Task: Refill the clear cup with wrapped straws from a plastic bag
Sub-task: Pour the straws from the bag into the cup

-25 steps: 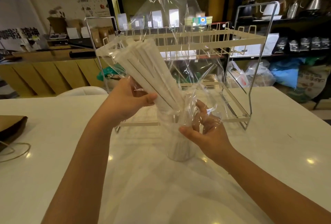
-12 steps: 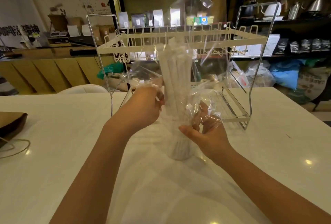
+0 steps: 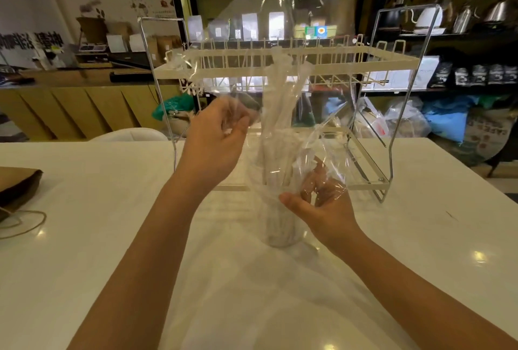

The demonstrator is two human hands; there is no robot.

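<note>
A clear cup stands on the white table in front of me. A bundle of white wrapped straws stands nearly upright in it, their tops fanning out slightly. A clear plastic bag still drapes over the straws and rises high above them. My left hand is to the left of the straws, fingers curled and pinching a fold of the bag film. My right hand is at the cup's right side, gripping the cup and the crumpled lower bag against it.
A wire-and-cream two-tier rack stands right behind the cup. A brown paper bag with string lies at the table's left edge. Shelves with packets and kettles fill the background beyond the table.
The straw bundle swung from leaning left to upright in the cup. My left hand let go of the straws and moved slightly up and left, holding only bag film. The right hand stayed put.
</note>
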